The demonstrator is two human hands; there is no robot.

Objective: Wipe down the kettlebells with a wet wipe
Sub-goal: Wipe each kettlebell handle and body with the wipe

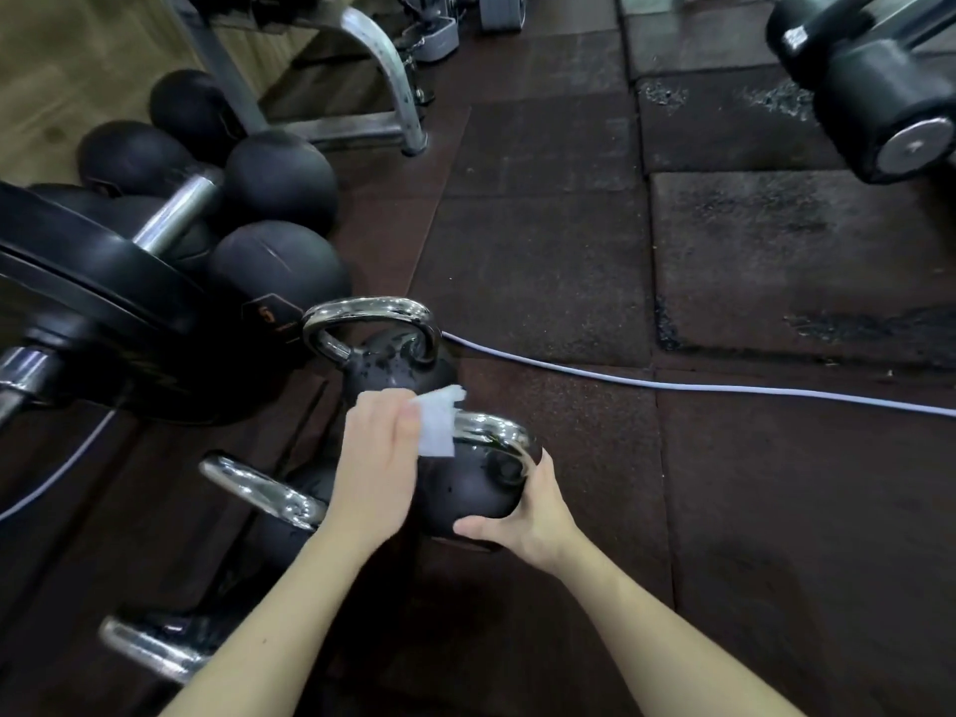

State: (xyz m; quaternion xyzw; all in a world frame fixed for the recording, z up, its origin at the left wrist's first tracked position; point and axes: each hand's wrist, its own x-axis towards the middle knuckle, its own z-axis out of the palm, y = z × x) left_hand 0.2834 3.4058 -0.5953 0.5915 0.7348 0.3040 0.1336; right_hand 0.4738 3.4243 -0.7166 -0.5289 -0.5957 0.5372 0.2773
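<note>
From the head view, the left hand [380, 458] pinches a white wet wipe [437, 424] and holds it against the left end of a polished chrome handle, the soft folded sheet draped over the bar. That handle belongs to a round black kettlebell [473, 496] sitting on the floor in the middle of the view, its smooth body speckled with wet spots. The right hand [527, 514] cups the lower right side of the ball, thumb along the front and fingers curled round the far side, gripping it.

Just behind stands a second kettlebell [393, 359], also black and droplet-flecked, with a thick shiny loop on top. To the left lie two more chrome handles [269, 491], one nearer the bottom edge, their dark bodies mostly hidden by the left forearm.

Further left, matte black balls [282, 181] are heaped together, rounded and slightly scuffed. A barbell with a thick black plate [103, 282] and a bright steel sleeve juts in from the left edge. A pale cable [672, 388] runs across the floor behind the kettlebells.

The floor [750, 509] is dark reddish-brown rubber tiling, coarse and grainy, with worn, flaking patches at the seams. A curved grey metal frame [393, 69] stands at the top, and black dumbbells [879, 90] hang in the upper right corner.
</note>
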